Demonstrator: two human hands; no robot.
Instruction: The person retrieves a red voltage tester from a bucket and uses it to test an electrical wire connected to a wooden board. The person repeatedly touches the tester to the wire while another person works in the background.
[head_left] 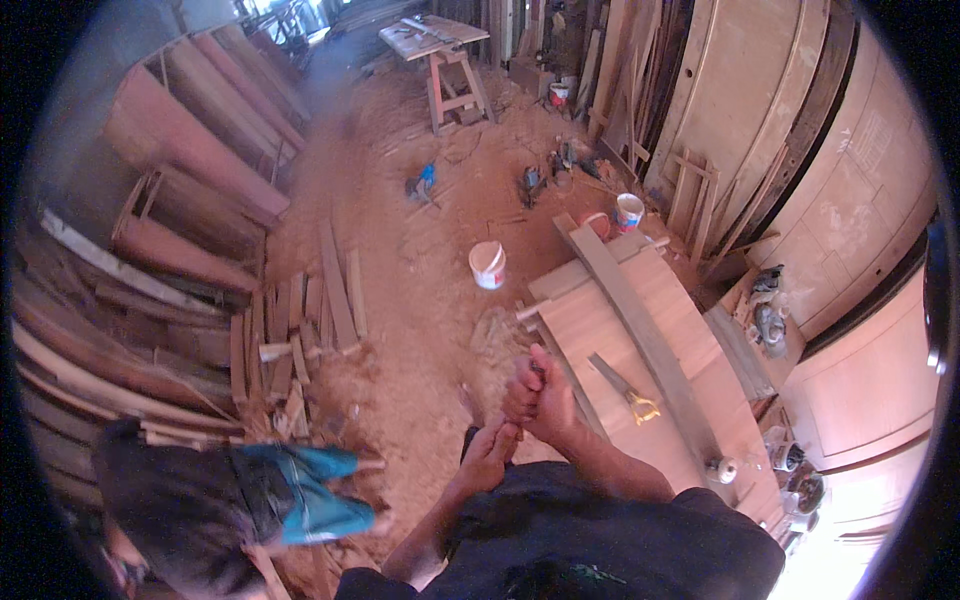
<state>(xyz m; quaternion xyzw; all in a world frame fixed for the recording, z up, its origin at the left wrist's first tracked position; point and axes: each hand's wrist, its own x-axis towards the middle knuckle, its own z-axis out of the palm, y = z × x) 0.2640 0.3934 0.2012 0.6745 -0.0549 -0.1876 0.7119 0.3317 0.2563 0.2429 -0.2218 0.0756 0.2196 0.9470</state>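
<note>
My right hand (541, 395) is raised in front of my body and closed, with a small dark spot showing between thumb and fingers. What it grips, if anything, is too small to name. Just below it, my left hand (488, 456) is closed too, its fingers pressed together against the lower edge of the right. Whether something lies between the two is hidden. To the right stands a bench topped with a wooden panel (690, 350). A long plank (640, 320) lies along it, beside a handsaw (628, 390) with a yellow handle. Near the plank's close end sits a pale roll (722, 469).
Another person (190, 500) in blue shorts is bent over at the lower left. Loose boards (320, 300) lie at left. A white bucket (488, 265) and a blue power tool (422, 182) stand on the dusty floor. Tall door panels (740, 90) lean at right; a worktable (435, 38) is far back.
</note>
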